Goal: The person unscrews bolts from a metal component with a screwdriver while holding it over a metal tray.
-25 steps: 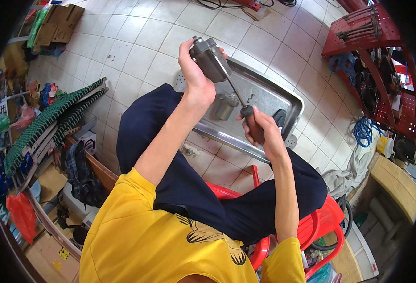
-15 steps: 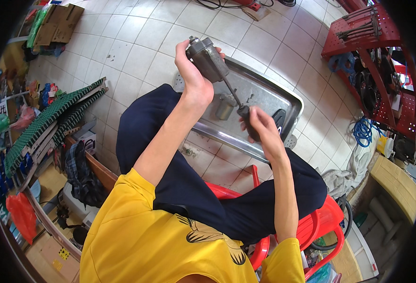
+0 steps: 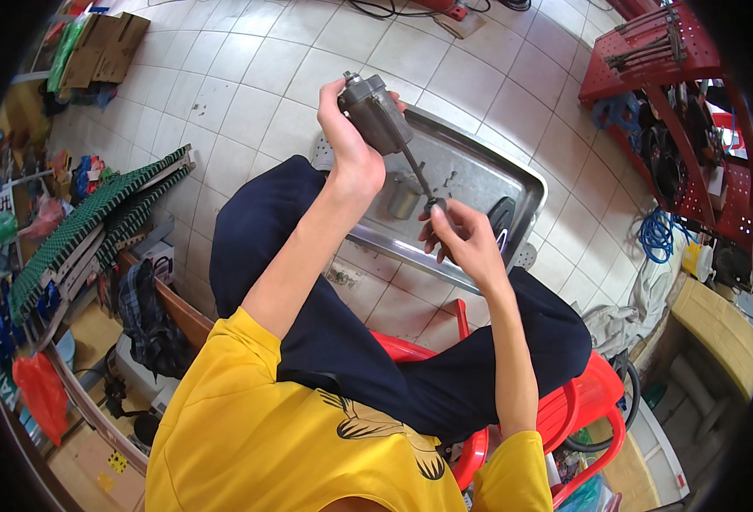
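A grey metal motor with a cylindrical body (image 3: 378, 119) is held up by my left hand (image 3: 340, 128), whose fingers wrap round its far side. From the motor's lower end a screwdriver (image 3: 417, 174) slants down to the right, its shaft tip at the housing. My right hand (image 3: 463, 238) is closed round the screwdriver's dark handle, most of which the fingers hide. Below them lies a shallow metal tray (image 3: 479, 145). A small metal cylinder (image 3: 404, 198) stands in it, with a few small dark screws (image 3: 450, 179) and a black oval object (image 3: 502, 218) nearby.
A red tool rack (image 3: 649, 85) stands at the right, with coiled blue hose (image 3: 656, 236) beside it. Folded green slatted chairs (image 3: 103, 226) lean at the left. Cardboard (image 3: 103, 51) sits far left. A red plastic chair (image 3: 590, 401) is under me.
My right hand has shifted slightly up and left, its grip moving along the screwdriver handle. The left hand and the motor stay nearly in place.
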### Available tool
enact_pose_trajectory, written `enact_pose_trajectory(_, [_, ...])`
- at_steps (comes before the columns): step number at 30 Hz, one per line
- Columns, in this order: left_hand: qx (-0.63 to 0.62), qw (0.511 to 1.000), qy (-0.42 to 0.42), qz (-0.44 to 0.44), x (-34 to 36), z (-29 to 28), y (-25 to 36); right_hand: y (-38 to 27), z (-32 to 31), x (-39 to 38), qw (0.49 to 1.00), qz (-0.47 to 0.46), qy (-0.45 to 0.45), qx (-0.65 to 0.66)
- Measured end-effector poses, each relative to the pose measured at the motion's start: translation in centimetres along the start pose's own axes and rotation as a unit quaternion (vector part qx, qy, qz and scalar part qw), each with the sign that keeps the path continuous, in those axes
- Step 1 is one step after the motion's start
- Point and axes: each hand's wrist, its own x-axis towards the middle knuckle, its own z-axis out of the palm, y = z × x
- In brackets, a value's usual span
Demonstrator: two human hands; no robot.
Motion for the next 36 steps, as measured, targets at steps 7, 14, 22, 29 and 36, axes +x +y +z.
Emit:
enact_pose_trajectory(7, [-0.019, 1.000, -0.002, 0.003, 0.2, -0.2, 0.2, -0.1, -0.1, 0.3, 0.998, -0.038, 0.018, 0.053])
enact_pose_trajectory(14, [-0.041, 0.999, 0.009, -0.011, 0.7, -0.1, 0.4, -0.6, -0.9, 0.2, 0.995, -0.020, 0.008, 0.098])
enact_pose_trajectory(22, [-0.015, 1.000, 0.015, 0.002, 0.5, -0.2, 0.1, -0.7, -0.8, -0.1, 0.999, 0.006, 0.028, -0.045])
enact_pose_trajectory(29, [-0.033, 0.999, 0.002, 0.005, 0.5, 0.6, 0.2, -1.7, -2.7, 0.2, 0.996, 0.040, 0.016, 0.076])
enact_pose_trajectory(36, [-0.035, 0.999, 0.003, 0.018, 0.9, 0.4, 0.1, -0.7, -3.3, -0.4, 0.997, 0.005, -0.011, 0.071])
